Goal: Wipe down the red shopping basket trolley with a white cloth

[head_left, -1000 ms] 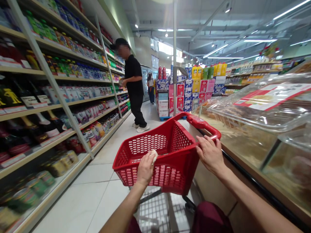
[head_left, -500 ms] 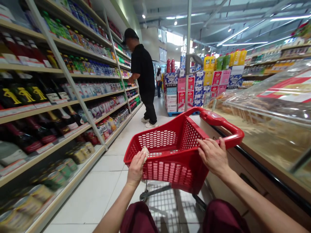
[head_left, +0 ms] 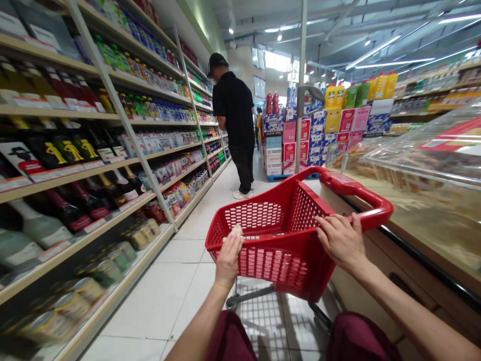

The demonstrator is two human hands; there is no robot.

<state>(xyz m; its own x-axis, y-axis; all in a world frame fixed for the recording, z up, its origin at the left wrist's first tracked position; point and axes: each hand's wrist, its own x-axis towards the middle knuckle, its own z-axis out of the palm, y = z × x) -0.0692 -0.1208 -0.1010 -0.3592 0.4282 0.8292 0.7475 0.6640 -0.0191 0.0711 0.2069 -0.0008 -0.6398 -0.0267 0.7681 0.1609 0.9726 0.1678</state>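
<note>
A red plastic shopping cart (head_left: 300,268) stands sideways before me, its basket bare inside and its handle at the right. My left hand (head_left: 228,260) is closed on a crumpled white cloth (head_left: 237,231), pressed against the basket's near rim towards its left end. Part of the cloth is hidden under the fingers. My right hand (head_left: 341,241) grips the near rim at the handle end, fingers curled over the edge and thumb by the handle's base.
Shelves of bottles (head_left: 75,150) and cans run along the left. A person in black (head_left: 235,120) stands by them farther up the aisle. Stacked drink cartons (head_left: 295,145) stand ahead, near a metal pole (head_left: 301,75). A counter with clear-lidded food packs (head_left: 432,170) borders the right.
The view has turned slightly left, so the cart and both hands appear farther right. Both hands keep their places on the rim. The person in black has turned more away and lowered an arm.
</note>
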